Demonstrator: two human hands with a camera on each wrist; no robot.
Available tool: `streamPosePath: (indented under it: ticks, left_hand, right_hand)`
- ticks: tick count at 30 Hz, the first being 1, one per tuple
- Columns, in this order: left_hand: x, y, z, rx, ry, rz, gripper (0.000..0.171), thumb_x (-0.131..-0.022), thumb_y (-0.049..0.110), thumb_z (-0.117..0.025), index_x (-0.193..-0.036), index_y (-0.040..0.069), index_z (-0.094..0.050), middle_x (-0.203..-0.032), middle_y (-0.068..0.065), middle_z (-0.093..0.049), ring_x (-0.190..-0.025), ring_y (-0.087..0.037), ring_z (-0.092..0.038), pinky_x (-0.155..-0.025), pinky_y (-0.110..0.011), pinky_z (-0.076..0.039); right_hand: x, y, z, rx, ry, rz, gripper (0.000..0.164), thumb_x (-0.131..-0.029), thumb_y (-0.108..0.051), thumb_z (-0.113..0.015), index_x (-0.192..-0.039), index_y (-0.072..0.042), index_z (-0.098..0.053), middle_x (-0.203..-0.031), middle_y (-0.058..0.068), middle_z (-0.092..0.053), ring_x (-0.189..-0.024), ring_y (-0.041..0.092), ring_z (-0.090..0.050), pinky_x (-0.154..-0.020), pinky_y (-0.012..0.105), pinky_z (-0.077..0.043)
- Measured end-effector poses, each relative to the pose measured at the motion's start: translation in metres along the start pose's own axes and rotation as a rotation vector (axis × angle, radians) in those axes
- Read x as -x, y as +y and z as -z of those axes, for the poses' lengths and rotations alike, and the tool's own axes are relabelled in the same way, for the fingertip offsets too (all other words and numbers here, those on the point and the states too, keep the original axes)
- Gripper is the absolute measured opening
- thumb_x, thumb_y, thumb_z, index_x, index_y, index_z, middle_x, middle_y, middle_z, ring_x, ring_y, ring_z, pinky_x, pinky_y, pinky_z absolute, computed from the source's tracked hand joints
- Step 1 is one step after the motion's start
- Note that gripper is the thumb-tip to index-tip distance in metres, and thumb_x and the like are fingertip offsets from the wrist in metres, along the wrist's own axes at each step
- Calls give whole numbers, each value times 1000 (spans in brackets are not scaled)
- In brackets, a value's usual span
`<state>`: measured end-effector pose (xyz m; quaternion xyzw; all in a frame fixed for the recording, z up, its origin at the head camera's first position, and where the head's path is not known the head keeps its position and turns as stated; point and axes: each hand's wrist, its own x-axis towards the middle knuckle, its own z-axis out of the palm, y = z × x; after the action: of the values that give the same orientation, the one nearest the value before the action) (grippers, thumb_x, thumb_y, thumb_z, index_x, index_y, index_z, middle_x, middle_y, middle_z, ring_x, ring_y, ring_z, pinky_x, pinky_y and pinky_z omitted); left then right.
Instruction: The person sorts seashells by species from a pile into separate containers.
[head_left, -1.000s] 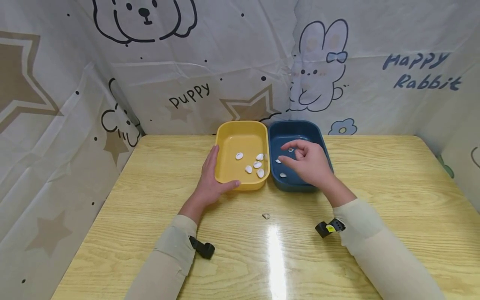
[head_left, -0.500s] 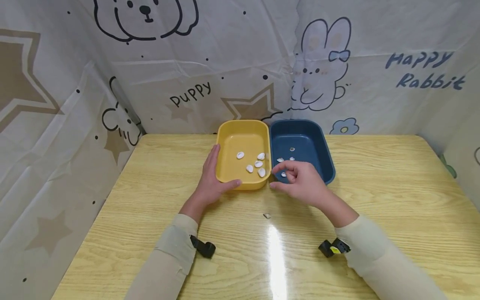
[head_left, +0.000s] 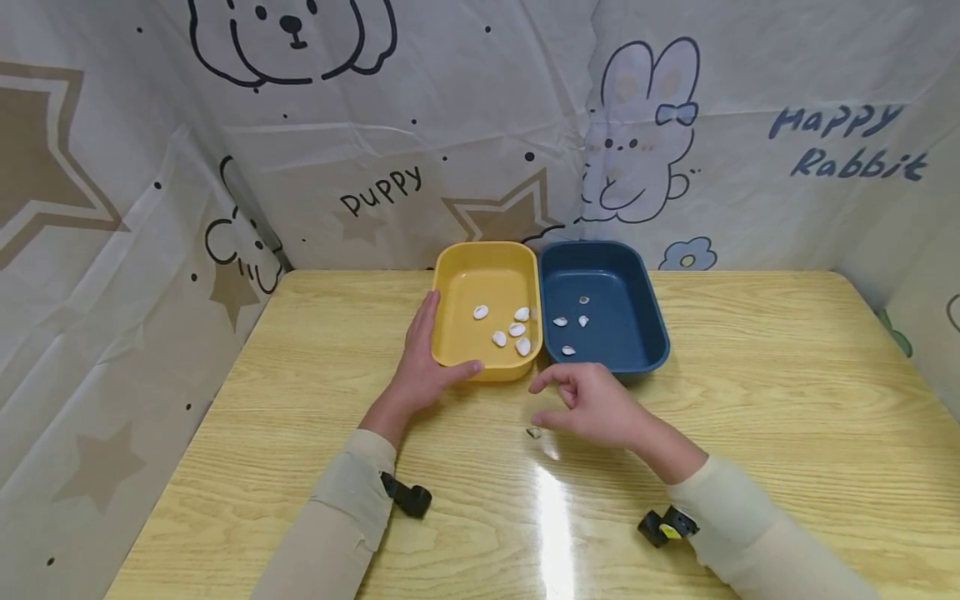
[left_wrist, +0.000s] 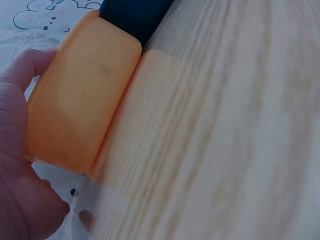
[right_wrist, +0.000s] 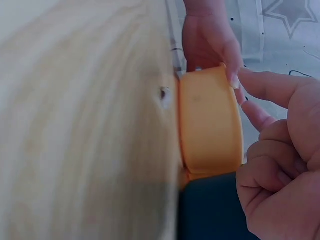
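My left hand (head_left: pixel 420 354) holds the near left corner of a yellow bin (head_left: pixel 457 333), its thumb on the front rim and its fingers along the left side. In the left wrist view the thumb bends over the rim of that bin (left_wrist: pixel 85 90). My right hand (head_left: pixel 592 404) hovers above the table, with index finger and thumb spread apart and the other fingers curled in. Nothing shows between them. Just below its thumb tip lies a small seashell (head_left: pixel 533 432), seen blurred as a dark-spotted shell (right_wrist: pixel 164 96) in the right wrist view.
A dark blue bin (head_left: pixel 622 321) stands against the yellow bin's right side, with several small shells (head_left: pixel 568 350) inside. Several larger white shells (head_left: pixel 517 329) lie in the yellow bin. A printed cloth (head_left: pixel 360 108) hangs behind the wooden table (head_left: pixel 765 400).
My right hand has moved from over the blue bin toward me, down to the shell on the table. Another small shell shows in the blue bin. The left hand has stayed put.
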<state>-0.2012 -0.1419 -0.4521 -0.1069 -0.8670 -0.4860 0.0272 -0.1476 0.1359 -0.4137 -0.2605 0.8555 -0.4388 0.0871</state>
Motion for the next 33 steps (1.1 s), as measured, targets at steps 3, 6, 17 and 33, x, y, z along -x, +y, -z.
streamPosePath:
  ticks: [3,6,17,33]
  left_hand:
    - [0,0,0,-4,0,-4,123,-74,42,-88,-162,27,-3,-166,6,-2,-149,-18,-3,-117,-49,-10]
    - [0,1,0,-6,-2,-4,123,-74,42,-87,-162,30,-2,-166,6,-1,-149,-17,-2,-117,-48,-10]
    - [1,1,0,-17,-2,0,122,-74,44,-87,-161,33,-2,-166,6,-1,-149,-16,-3,-118,-47,-10]
    - [0,-2,0,0,5,-41,124,-73,37,-89,-162,28,-4,-166,3,-3,-150,-19,-3,-118,-47,-10]
  right_hand:
    - [2,3,-5,-3,-16,-2,29,-79,-16,-86,-102,-6,-72,-53,-10,-30,-48,7,-30,-52,26,-30]
    - [4,6,-9,2,-34,-12,28,-79,-16,-86,-101,-8,-72,-53,-10,-31,-48,6,-31,-51,25,-30]
    - [7,19,-17,87,-79,-22,25,-78,-19,-87,-98,-15,-73,-51,-11,-37,-47,5,-37,-51,26,-34]
    - [5,30,-24,184,-116,-4,14,-82,-23,-83,-91,-20,-73,-54,-12,-42,-50,4,-39,-55,27,-38]
